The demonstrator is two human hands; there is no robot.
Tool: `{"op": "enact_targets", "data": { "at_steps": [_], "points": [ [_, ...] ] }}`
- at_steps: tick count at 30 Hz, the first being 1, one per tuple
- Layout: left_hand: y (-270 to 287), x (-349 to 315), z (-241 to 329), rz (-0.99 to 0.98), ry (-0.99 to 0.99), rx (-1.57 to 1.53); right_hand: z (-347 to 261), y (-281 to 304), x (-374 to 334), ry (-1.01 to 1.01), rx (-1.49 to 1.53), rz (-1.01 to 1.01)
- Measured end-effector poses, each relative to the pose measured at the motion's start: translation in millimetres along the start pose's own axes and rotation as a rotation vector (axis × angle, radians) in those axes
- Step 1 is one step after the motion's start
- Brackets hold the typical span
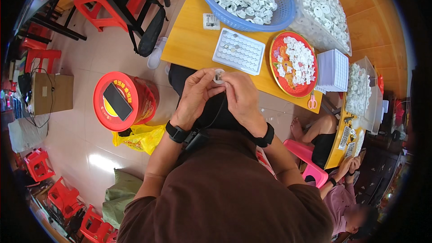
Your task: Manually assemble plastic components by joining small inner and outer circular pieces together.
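Between my left hand [196, 93] and my right hand [242, 95] is a small round white plastic part [218, 76]. The fingertips of both hands pinch it near the table's front edge. Something greyish shows at its middle, too small to make out. Just beyond lies a white tray [238, 52] with rows of round pockets and a few small dark or metallic discs in it. To its right, a red plate [277, 68] bears a heap of small white pieces. Behind the tray stands a blue basket [288, 11] full of round white plastic parts.
A clear bin [340, 40] of white parts and stacked trays [333, 70] stand at right, with pink scissors [312, 102] near the edge. At left, a phone [118, 101] lies on a red bucket [104, 81]. Another person [339, 198] works at a side table, lower right.
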State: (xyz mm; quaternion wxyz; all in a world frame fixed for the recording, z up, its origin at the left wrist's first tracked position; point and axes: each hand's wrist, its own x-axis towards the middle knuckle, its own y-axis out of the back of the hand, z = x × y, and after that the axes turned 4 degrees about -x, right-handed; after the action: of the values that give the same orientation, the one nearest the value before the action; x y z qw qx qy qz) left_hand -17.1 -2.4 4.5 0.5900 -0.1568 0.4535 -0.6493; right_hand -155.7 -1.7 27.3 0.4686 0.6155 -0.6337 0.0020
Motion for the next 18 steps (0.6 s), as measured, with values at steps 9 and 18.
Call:
{"op": "enact_targets", "data": {
  "at_steps": [9,18],
  "points": [
    [-6.1,-3.3,1.1,-0.027,0.007,0.038,-8.6,17.2,2.8,-0.077,-0.157,-0.182],
    [2.3,-8.7,11.8,-0.03,-0.029,-0.007,-39.5,53.9,46.2,-0.117,0.297,-0.315]
  ]
}}
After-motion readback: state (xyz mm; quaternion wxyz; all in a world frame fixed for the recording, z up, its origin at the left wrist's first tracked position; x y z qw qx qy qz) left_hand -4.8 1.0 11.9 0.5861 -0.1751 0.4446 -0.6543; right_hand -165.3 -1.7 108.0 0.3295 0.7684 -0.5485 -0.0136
